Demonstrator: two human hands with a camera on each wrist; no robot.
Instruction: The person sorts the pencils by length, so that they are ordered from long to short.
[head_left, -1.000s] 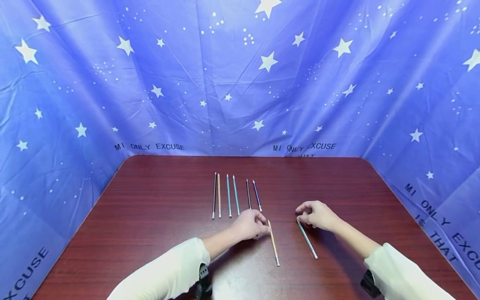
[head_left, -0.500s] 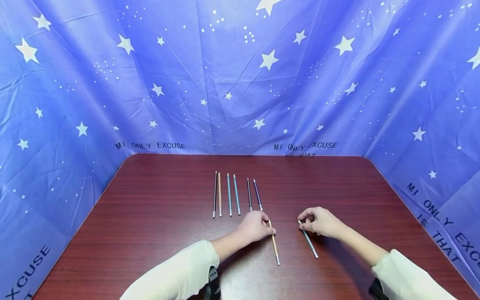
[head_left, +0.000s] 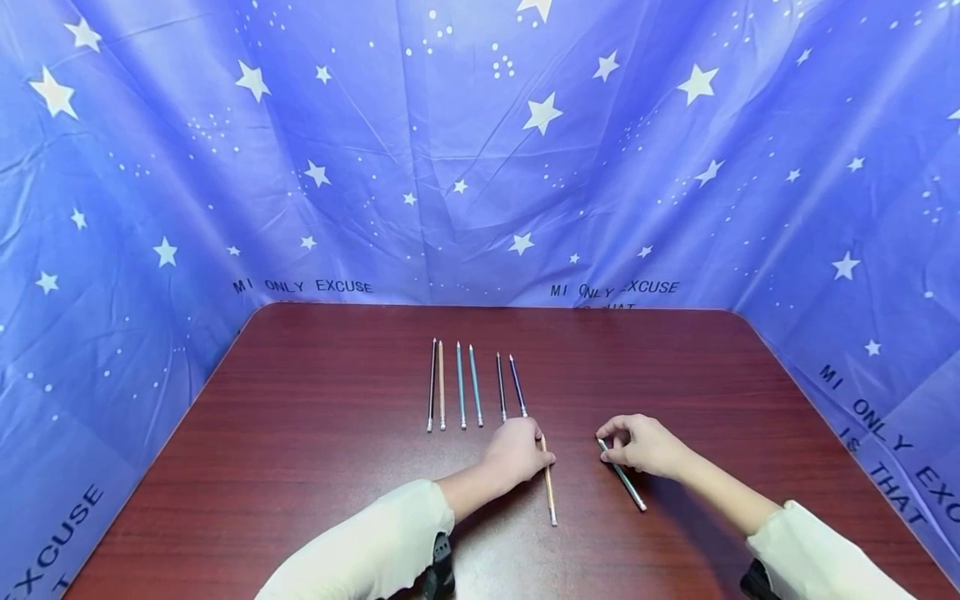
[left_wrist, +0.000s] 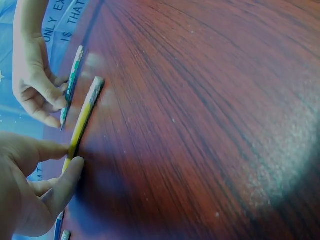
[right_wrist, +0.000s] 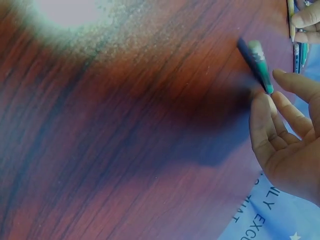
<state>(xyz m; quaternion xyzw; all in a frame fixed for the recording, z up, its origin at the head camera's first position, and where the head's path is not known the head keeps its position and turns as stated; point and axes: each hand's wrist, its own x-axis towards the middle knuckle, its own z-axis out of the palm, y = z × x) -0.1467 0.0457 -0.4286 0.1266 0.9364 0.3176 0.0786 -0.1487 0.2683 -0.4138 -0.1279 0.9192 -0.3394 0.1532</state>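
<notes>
In the head view my left hand (head_left: 516, 450) pinches a yellow pencil (head_left: 551, 493) near its far end. The silver ferrule and eraser end of that pencil points toward me. In the left wrist view, thumb and finger lie on either side of the yellow pencil (left_wrist: 86, 112). Farther right, my right hand (head_left: 651, 446) pinches the upper end of a green pencil (head_left: 628, 483), which slants down to the right. Its eraser end stands out in the right wrist view, where the fingers hide the tip of the green pencil (right_wrist: 261, 65).
Beyond my left hand several pencils lie in pairs on the dark red table (head_left: 300, 467): a black pencil (head_left: 432, 387) by a tan pencil (head_left: 442, 387), two teal pencils (head_left: 461, 387), and a dark pencil (head_left: 501, 387) by a blue pencil (head_left: 517, 385). A starry blue curtain (head_left: 375, 167) surrounds the table.
My left hand has moved right onto the yellow pencil and pinches it. The right hand has moved slightly nearer and grips the green pencil, whose eraser end has shifted a little right.
</notes>
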